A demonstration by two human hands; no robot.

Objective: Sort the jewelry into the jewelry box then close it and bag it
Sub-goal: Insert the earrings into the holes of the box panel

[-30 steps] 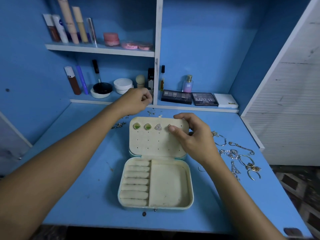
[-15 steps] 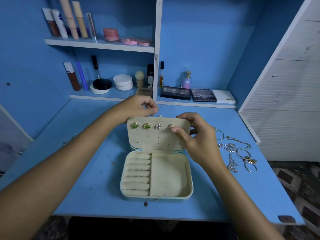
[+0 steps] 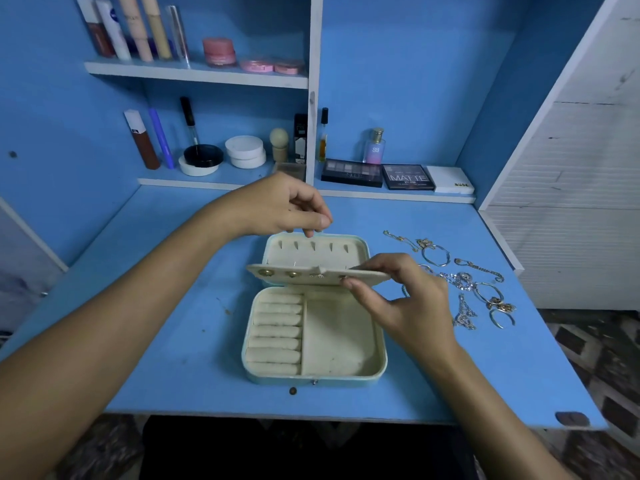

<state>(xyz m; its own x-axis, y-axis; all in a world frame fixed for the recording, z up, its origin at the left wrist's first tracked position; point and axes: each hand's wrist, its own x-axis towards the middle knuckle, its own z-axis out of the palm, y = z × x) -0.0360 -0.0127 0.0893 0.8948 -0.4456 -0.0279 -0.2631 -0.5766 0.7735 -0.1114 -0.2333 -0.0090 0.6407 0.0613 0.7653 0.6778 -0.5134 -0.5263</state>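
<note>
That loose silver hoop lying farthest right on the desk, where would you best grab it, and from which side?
Pinch the open hoop across its thin wire rim, coming straight down from above. It lies flat on the blue desk, so there is nothing to reach under. Its near, right-hand side looks free, while the farther side sits close to the tangled jewelry pile.

This is a vanity corner in a home. The blue painted wooden surface (image 3: 173, 341) has white-edged shelves (image 3: 194, 72) at the far side, full of cosmetic tubes (image 3: 135, 29), pink round jars (image 3: 219, 51), a small perfume bottle (image 3: 374, 147) and dark eyeshadow palettes (image 3: 351, 173).
</note>
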